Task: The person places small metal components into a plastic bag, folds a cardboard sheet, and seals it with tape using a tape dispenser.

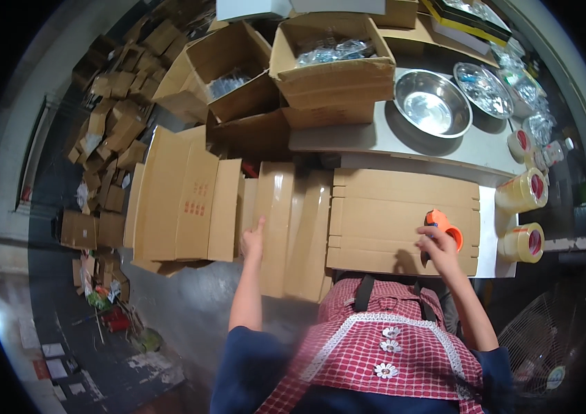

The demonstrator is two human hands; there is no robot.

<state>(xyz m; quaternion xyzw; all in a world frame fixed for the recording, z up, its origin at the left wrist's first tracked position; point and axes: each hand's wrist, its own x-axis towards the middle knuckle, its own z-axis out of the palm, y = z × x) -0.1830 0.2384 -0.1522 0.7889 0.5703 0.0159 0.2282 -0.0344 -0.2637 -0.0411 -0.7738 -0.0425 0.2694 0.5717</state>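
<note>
My left hand (253,243) lies against the left side of a brown cardboard box (273,228), one finger stretched out along its flap. Clear tape runs over the top of that box, and a second taped flap (309,231) lies beside it. My right hand (440,250) is closed round an orange tape dispenser (453,233), over a flat folded carton (403,207) on the white table. The dispenser's grip is partly hidden by the fingers. Left of my left hand stands an open carton (175,200) with its flaps spread.
Two open boxes (334,79) (220,90) with clear plastic bags stand at the back. A steel bowl (433,103) and a bowl of small parts (484,90) sit back right. Tape rolls (522,190) line the right edge. A fan (541,345) stands lower right; scrap cardboard (117,131) piles up left.
</note>
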